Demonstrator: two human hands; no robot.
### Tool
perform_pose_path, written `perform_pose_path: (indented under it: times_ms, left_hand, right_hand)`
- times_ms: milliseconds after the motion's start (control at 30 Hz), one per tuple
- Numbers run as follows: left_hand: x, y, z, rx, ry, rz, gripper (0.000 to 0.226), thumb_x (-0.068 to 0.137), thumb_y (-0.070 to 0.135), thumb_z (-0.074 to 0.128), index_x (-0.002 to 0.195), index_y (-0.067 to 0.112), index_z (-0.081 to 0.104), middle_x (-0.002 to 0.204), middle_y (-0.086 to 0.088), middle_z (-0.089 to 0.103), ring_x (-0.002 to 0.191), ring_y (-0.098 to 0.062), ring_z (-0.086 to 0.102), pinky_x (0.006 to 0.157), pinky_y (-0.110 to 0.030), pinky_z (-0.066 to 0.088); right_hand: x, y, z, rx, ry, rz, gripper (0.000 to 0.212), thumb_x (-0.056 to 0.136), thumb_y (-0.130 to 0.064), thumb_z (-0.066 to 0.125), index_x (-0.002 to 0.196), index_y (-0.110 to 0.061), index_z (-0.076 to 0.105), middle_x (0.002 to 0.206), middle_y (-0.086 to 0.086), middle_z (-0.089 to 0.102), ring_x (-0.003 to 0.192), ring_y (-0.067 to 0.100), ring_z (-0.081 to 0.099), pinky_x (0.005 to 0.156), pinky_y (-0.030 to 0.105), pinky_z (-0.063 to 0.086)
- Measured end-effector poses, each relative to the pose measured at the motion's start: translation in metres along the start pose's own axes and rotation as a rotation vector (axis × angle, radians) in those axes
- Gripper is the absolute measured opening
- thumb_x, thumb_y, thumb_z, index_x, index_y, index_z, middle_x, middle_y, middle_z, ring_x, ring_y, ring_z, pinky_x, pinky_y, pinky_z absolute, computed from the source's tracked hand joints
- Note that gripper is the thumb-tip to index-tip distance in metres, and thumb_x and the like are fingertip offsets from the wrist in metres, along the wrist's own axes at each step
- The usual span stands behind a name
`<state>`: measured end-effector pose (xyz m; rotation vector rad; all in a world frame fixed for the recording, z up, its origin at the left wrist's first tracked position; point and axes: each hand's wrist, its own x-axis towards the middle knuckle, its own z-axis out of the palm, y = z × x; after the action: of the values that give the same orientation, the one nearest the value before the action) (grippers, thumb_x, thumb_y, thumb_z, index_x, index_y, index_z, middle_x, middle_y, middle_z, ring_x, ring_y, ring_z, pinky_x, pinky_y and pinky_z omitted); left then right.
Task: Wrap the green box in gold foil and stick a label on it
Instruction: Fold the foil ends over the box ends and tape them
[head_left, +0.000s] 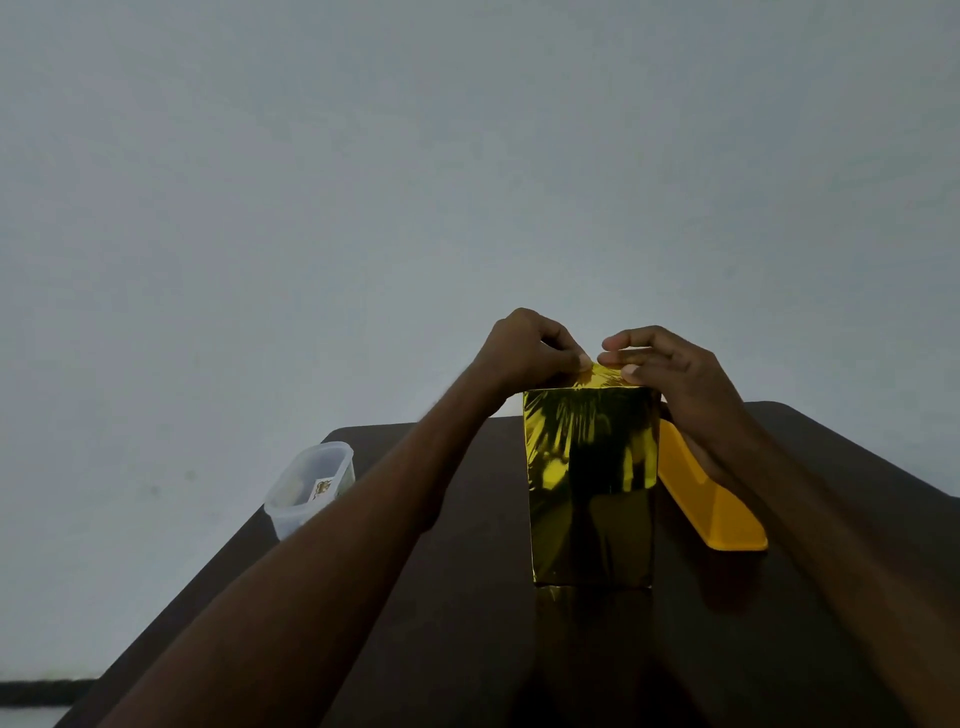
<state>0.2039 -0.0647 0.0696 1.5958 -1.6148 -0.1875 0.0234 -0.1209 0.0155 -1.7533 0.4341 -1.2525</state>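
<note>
There are two hands, the left hand (524, 351) and the right hand (675, 374), one foil-wrapped box (592, 483) under their grip, one yellow tray (711, 499) right of it, one clear container (311, 488) left, one table (467, 597).

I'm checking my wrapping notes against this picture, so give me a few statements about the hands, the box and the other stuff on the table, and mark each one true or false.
1. Both hands pinch the foil at the top of the box. True: the left hand and the right hand pinch the gold foil folded over the top of the box.
2. The box lies flat on the table. False: it stands upright on the dark table.
3. A yellow tray sits to the right of the box. True: the yellow tray is beside it.
4. The clear plastic container is to the right of the tray. False: the clear plastic container sits left of the box, near the table edge.
</note>
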Motion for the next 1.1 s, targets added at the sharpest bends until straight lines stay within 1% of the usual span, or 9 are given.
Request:
perform_pose_path:
  times_ms: [100, 267, 333, 433, 567, 667, 867, 1000, 1100]
  left_hand:
    - [0.000, -0.001, -0.003, -0.128, -0.038, -0.070, 0.007, 0.078, 0.017, 0.080, 0.080, 0.011, 0.078, 0.080, -0.005, 0.075, 0.068, -0.006, 0.067, 0.064, -0.019, 0.054]
    - [-0.002, -0.008, -0.004, -0.343, -0.099, -0.127, 0.022, 0.077, 0.007, 0.080, 0.097, 0.000, 0.074, 0.092, -0.011, 0.073, 0.086, -0.018, 0.070, 0.078, -0.026, 0.058]
    - [-0.003, -0.009, -0.005, -0.418, -0.142, -0.145, 0.027, 0.079, 0.005, 0.078, 0.105, 0.004, 0.071, 0.095, -0.013, 0.070, 0.086, -0.018, 0.068, 0.073, -0.023, 0.055]
    - [-0.002, -0.011, -0.002, -0.419, -0.141, -0.154, 0.025, 0.083, 0.004, 0.073, 0.108, 0.009, 0.072, 0.102, -0.016, 0.071, 0.090, -0.021, 0.067, 0.078, -0.026, 0.056]
    - [-0.003, -0.009, -0.004, -0.199, 0.028, -0.032, 0.024, 0.087, 0.000, 0.060, 0.099, 0.013, 0.076, 0.088, -0.004, 0.072, 0.086, -0.011, 0.067, 0.074, -0.023, 0.053]
    - [-0.017, 0.005, -0.014, 0.107, 0.164, 0.153, 0.024, 0.093, 0.012, 0.055, 0.100, 0.020, 0.077, 0.094, 0.008, 0.073, 0.092, -0.003, 0.065, 0.077, -0.017, 0.048]
    - [-0.054, -0.007, 0.008, 0.501, 0.036, 0.337, 0.040, 0.097, 0.047, 0.042, 0.119, 0.025, 0.066, 0.108, 0.003, 0.072, 0.096, -0.017, 0.066, 0.084, -0.038, 0.051]
    - [-0.056, -0.009, 0.015, 0.547, 0.106, 0.301, 0.047, 0.098, 0.053, 0.042, 0.133, 0.026, 0.057, 0.131, 0.006, 0.062, 0.119, -0.017, 0.057, 0.092, -0.038, 0.049]
    - [-0.060, -0.008, 0.022, 0.532, 0.137, 0.264, 0.051, 0.096, 0.055, 0.044, 0.136, 0.025, 0.054, 0.136, 0.008, 0.058, 0.125, -0.014, 0.052, 0.094, -0.036, 0.048]
  right_hand:
    - [0.000, -0.001, 0.000, 0.006, 0.010, -0.010, 0.025, 0.093, 0.004, 0.051, 0.105, -0.006, 0.070, 0.104, 0.005, 0.073, 0.099, 0.013, 0.068, 0.082, 0.031, 0.055]
    - [0.000, 0.003, -0.003, -0.073, -0.020, -0.054, 0.027, 0.094, 0.003, 0.049, 0.097, -0.006, 0.075, 0.103, 0.011, 0.073, 0.104, 0.029, 0.065, 0.092, 0.052, 0.052]
    - [0.001, 0.004, -0.003, -0.118, -0.028, -0.075, 0.029, 0.096, 0.002, 0.049, 0.097, -0.009, 0.076, 0.104, 0.005, 0.074, 0.106, 0.021, 0.066, 0.095, 0.051, 0.053]
    - [0.001, 0.005, -0.004, -0.167, -0.018, -0.109, 0.031, 0.096, 0.001, 0.049, 0.096, -0.013, 0.077, 0.103, -0.001, 0.075, 0.106, 0.011, 0.065, 0.097, 0.043, 0.053]
    - [0.004, 0.007, -0.006, -0.220, -0.008, -0.134, 0.031, 0.096, 0.000, 0.048, 0.097, -0.013, 0.077, 0.103, -0.002, 0.074, 0.107, 0.008, 0.064, 0.099, 0.040, 0.050]
    - [0.005, 0.007, -0.005, -0.211, -0.011, -0.129, 0.034, 0.096, 0.000, 0.048, 0.095, -0.018, 0.076, 0.103, -0.005, 0.074, 0.108, 0.007, 0.064, 0.100, 0.038, 0.049]
    - [0.004, 0.008, -0.005, -0.201, 0.000, -0.126, 0.032, 0.097, -0.002, 0.047, 0.095, -0.017, 0.076, 0.101, -0.001, 0.074, 0.104, 0.015, 0.065, 0.093, 0.042, 0.053]
    - [0.006, 0.010, -0.005, -0.210, 0.000, -0.108, 0.033, 0.097, -0.004, 0.046, 0.096, -0.016, 0.076, 0.103, 0.001, 0.073, 0.105, 0.020, 0.065, 0.092, 0.048, 0.054]
    - [0.006, 0.008, -0.005, -0.211, 0.012, -0.087, 0.035, 0.097, -0.004, 0.045, 0.093, -0.021, 0.076, 0.104, -0.001, 0.072, 0.106, 0.019, 0.064, 0.091, 0.045, 0.054]
